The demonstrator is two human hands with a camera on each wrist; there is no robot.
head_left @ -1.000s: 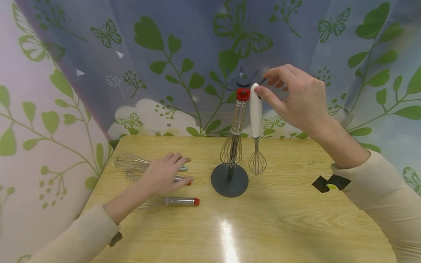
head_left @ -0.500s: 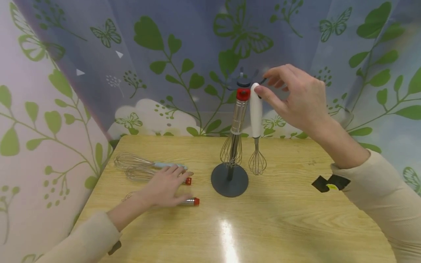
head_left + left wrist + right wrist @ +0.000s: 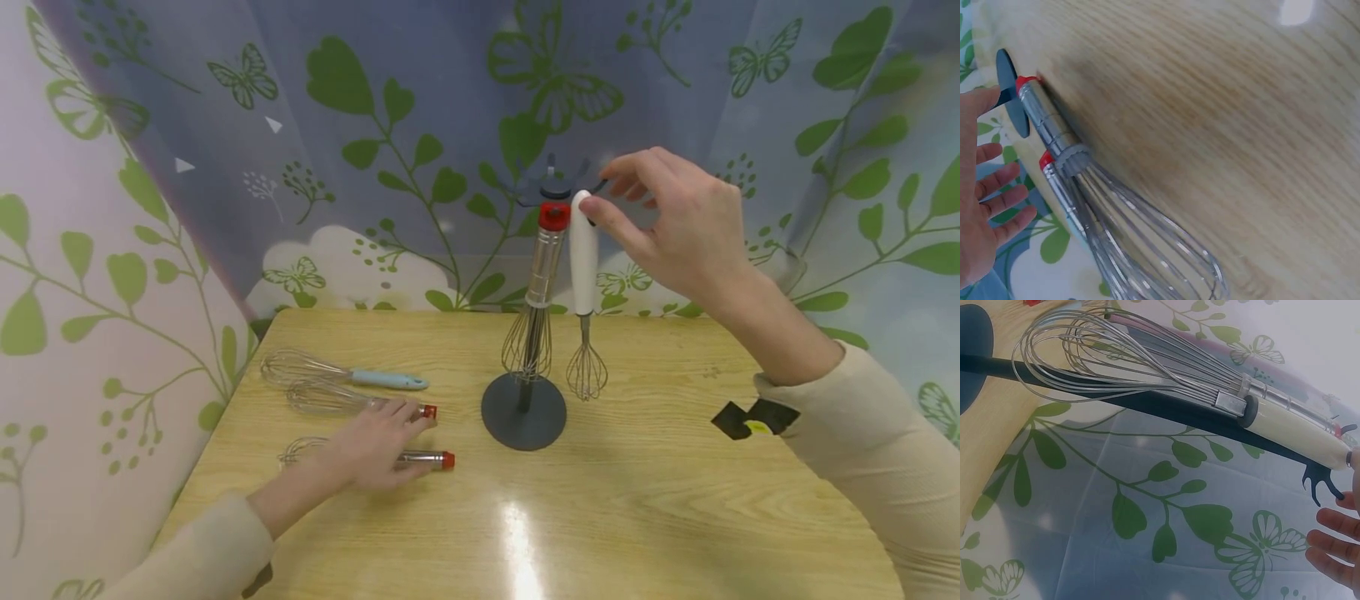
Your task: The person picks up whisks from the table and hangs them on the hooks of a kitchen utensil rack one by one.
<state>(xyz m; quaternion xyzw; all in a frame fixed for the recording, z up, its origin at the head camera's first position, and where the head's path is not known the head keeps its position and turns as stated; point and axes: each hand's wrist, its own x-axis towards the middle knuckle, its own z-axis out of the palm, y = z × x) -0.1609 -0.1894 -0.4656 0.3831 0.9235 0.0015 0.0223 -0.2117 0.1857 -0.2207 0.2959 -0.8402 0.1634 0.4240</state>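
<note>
A dark stand with hooks (image 3: 523, 411) stands at mid-table. On it hang a steel whisk with a red end (image 3: 546, 267) and a white-handled whisk (image 3: 583, 258). My right hand (image 3: 686, 221) is at the top of the white handle, thumb against it, index fingertip at a hook; the other fingers (image 3: 1334, 550) are loosely bent. My left hand (image 3: 375, 446) is spread over the nearest lying steel whisk (image 3: 427, 459), fingers reaching toward a second red-ended whisk (image 3: 322, 397). In the left wrist view the left fingers stand apart from the nearest whisk's handle (image 3: 1044, 112).
Behind the two red-ended whisks on the table lies a whisk with a pale blue handle (image 3: 386, 379). The wooden table (image 3: 675, 467) meets a curtain (image 3: 420, 200) printed with leaves and butterflies at its back edge.
My left hand has moved toward the near side, from above the two farther whisks to above the nearest one, uncovering the blue handle. My right hand and the hanging whisks have stayed put.
</note>
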